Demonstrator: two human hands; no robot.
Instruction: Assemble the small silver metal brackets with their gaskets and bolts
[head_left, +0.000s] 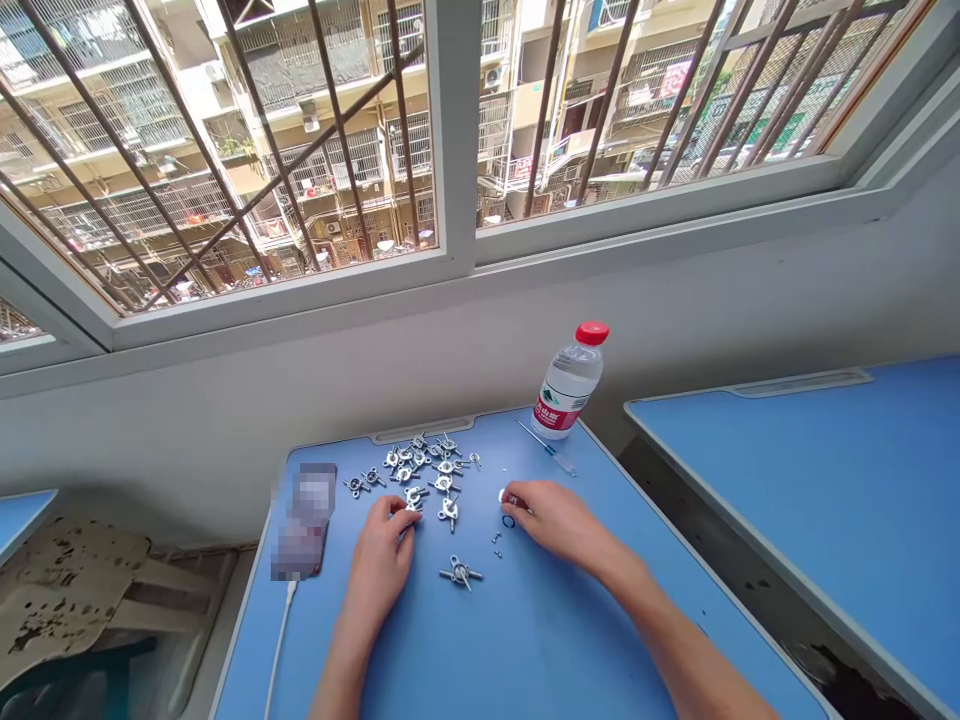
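My left hand (386, 548) is at the lower edge of a cluster of small silvery metal fittings (405, 474), each with thin rods sticking out. Its thumb and fingers are closed on one metal fitting (413, 507), partly covered by the fingertips. To the right, my right hand (551, 518) pinches a small white round piece (503, 496), mostly hidden by the fingers. Just below those fingertips lies a dark ring (508, 521), with several tiny metal bits (496, 545) near it. A single metal fitting (460, 573) rests apart on the blue table (465, 660), between my forearms.
A water bottle with a red cap (570, 385) stands at the far right corner, beside a pen (549, 447). On the left lies a phone (304, 520) with a white cable (280, 640). Another blue table (825, 480) is across a gap; a stained chair (67, 580) stands left.
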